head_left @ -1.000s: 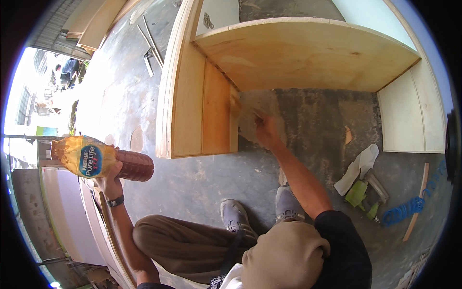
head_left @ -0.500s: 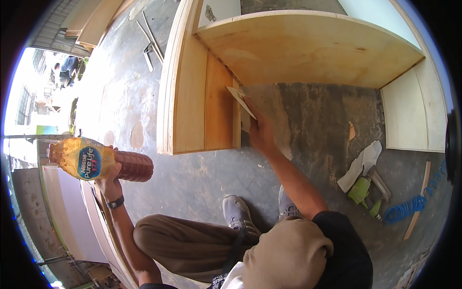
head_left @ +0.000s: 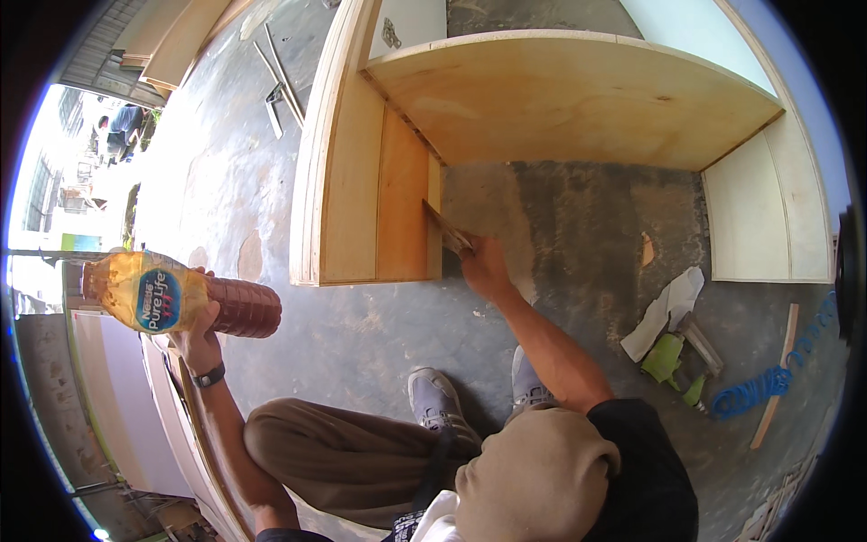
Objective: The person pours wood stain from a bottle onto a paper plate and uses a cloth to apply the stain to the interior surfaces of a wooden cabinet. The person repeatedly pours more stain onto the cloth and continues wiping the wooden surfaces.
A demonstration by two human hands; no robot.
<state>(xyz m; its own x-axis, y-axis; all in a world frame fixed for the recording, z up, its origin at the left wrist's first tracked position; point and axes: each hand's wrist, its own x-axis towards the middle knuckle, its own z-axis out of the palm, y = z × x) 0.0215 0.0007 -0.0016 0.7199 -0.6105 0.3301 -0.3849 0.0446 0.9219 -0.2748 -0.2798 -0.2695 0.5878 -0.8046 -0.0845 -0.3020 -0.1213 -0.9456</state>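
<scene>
On the left, my left hand (head_left: 200,327) is wrapped round a clear plastic bottle (head_left: 244,308), tipped on its side, with reddish-brown liquid in it and an amber-stained neck end. My right hand (head_left: 489,269) grips a thin flat piece (head_left: 446,229), seen nearly edge-on; its material is hard to tell. The piece's far edge meets the orange-tinted inner side panel (head_left: 404,212) of a wooden cabinet frame. That panel is darker than the pale wood strip (head_left: 353,208) beside it. My right fingers are partly hidden behind the piece.
A broad plywood board (head_left: 560,99) spans the frame, whose other side panel (head_left: 763,217) stands at right. On the concrete floor lie a white scrap (head_left: 664,307), a green tool (head_left: 665,358), a coiled blue hose (head_left: 750,394) and thin rods (head_left: 282,77). Another person (head_left: 122,126) is far left.
My right hand has drawn the flat piece toward me along the side panel and turned it nearly edge-on. The bottle stays in my left hand, with the whole view shifted slightly.
</scene>
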